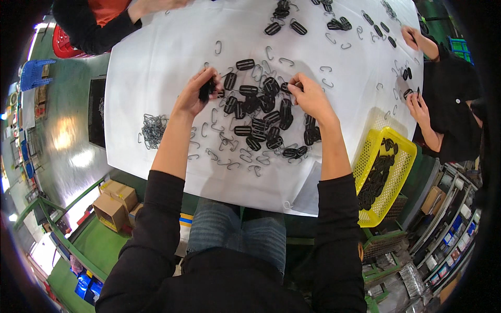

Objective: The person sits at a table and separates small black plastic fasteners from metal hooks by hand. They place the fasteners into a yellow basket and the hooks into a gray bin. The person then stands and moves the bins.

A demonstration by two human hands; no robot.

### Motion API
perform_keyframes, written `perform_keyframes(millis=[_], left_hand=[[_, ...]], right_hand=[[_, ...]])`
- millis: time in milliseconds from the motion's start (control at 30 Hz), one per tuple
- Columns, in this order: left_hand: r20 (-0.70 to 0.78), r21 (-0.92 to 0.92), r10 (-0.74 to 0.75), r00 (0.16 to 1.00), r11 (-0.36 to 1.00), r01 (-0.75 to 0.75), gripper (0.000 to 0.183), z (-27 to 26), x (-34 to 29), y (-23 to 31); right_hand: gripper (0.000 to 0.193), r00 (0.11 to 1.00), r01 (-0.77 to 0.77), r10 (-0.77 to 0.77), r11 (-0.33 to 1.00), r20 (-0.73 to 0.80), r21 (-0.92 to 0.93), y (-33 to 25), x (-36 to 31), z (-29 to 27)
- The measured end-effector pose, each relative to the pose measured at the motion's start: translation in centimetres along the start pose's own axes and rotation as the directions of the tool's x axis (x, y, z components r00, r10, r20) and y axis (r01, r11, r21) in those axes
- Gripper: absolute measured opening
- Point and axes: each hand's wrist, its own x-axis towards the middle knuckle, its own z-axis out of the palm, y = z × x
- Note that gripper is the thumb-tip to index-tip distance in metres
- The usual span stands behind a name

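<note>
My left hand (192, 95) is closed around black slotted buckles (206, 89), at the left edge of a pile on the white-covered table; how many it holds is hidden. My right hand (314, 99) pinches a single black buckle (285, 87) between thumb and fingertips, at the pile's right edge. Between both hands lies the heap of black oval buckles (251, 104), some overlapping. Bent metal wire hooks (225, 141) are scattered around and beneath them. A denser clump of wire hooks (154, 130) sits left of my left forearm.
A yellow perforated basket (392, 189) with black buckles stands at the table's right edge. Co-workers' hands (419, 110) handle pieces at the right, and another person's arm (136, 11) reaches in at the far left. Cardboard boxes (116, 201) sit low at the left.
</note>
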Motion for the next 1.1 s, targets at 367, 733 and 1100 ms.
perform_keyframes(millis=[367,733,1100], left_hand=[[0.035,0.990,0.209,0.977,-0.139,-0.006,0.037,4.8,5.1,-0.1],[0.071,0.327,-0.137,0.988,0.939,0.107,0.015,6.2,0.0,-1.2],[0.003,0.278,-0.121,0.993,0.954,0.115,0.020,10.8,-1.0,-7.7]], right_hand=[[0.048,0.893,-0.332,0.167,0.872,-0.418,-0.360,3.9,-2.0,-2.3],[0.021,0.954,-0.076,0.070,0.997,-0.292,-0.010,4.2,-2.6,-4.5],[0.022,0.925,-0.203,0.257,0.957,-0.280,0.209,9.9,-8.4,-6.4]])
